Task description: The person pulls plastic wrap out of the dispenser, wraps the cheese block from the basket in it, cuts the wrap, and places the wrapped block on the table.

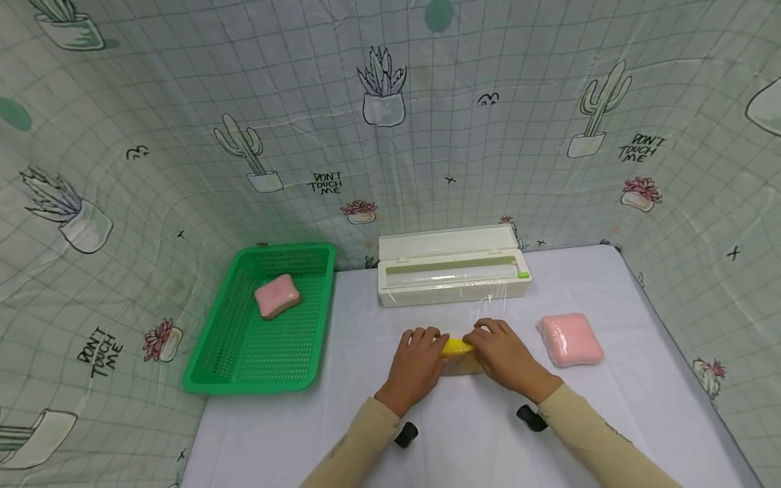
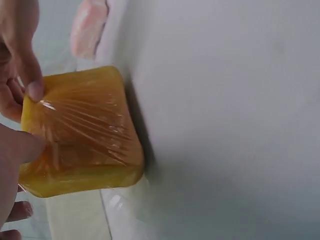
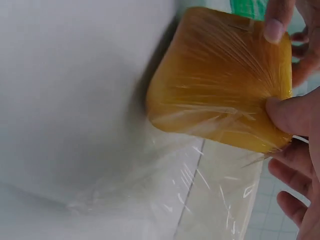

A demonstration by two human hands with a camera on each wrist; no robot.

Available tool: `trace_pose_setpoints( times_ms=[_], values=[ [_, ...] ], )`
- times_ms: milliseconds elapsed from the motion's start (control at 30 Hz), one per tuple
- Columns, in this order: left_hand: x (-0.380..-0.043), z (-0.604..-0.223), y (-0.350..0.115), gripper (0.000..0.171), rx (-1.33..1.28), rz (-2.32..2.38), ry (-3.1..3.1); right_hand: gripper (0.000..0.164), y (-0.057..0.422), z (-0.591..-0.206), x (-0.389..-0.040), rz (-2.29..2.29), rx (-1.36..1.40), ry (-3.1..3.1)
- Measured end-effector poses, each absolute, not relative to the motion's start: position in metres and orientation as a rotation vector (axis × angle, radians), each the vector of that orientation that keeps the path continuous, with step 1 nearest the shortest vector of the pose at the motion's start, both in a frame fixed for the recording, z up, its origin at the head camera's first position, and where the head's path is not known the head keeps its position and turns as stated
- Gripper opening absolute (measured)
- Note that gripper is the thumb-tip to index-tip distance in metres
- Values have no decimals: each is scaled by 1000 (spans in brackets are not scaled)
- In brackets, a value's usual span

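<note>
A yellow block like a sponge (image 1: pixel 459 348), with a brownish face, stands on edge in front of me under clear plastic wrap. My left hand (image 1: pixel 417 366) grips its left end, and my right hand (image 1: pixel 508 356) grips the right end. In the left wrist view the wrap lies in tight creases over the brownish face (image 2: pixel 85 132), gathered toward the thumbs. The right wrist view shows my right thumb (image 3: pixel 292 112) pressing the film near the upper edge. Loose wrap (image 3: pixel 205 185) trails from the block toward the white wrap dispenser (image 1: pixel 454 288).
The dispenser's lid (image 1: pixel 448 240) is raised, with a small green piece at its right end. At left sits a green basket (image 1: pixel 198 366) holding a pink block (image 1: pixel 277 295). A wrapped pink block (image 1: pixel 571 339) lies at right. Two black objects (image 1: pixel 406 434) lie by my wrists.
</note>
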State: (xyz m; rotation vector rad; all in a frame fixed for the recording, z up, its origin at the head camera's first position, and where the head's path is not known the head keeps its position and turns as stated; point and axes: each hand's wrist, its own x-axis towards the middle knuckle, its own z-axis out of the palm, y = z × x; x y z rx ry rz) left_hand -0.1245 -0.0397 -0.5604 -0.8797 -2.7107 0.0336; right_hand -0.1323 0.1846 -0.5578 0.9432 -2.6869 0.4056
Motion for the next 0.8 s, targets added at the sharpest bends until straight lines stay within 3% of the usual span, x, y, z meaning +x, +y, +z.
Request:
trace_pose_setpoints(
  times_ms=[267,467,633,733,800],
  values=[
    [-139,-566,-35,37,-802,92,-2775,21,184,-558,-156,431,890,-2761],
    [-146,-573,-33,69,-812,151,-2827,32,177,-568,-162,315,791,-2807],
    [-148,-581,-35,94,-838,250,-2827,64,173,-582,-157,268,822,-2784],
    [-151,-585,-35,92,-840,310,-2808,88,173,-589,-154,224,839,-2777],
    [-154,-586,-35,86,-840,333,-2804,94,173,-592,-155,183,839,-2770]
  ],
)
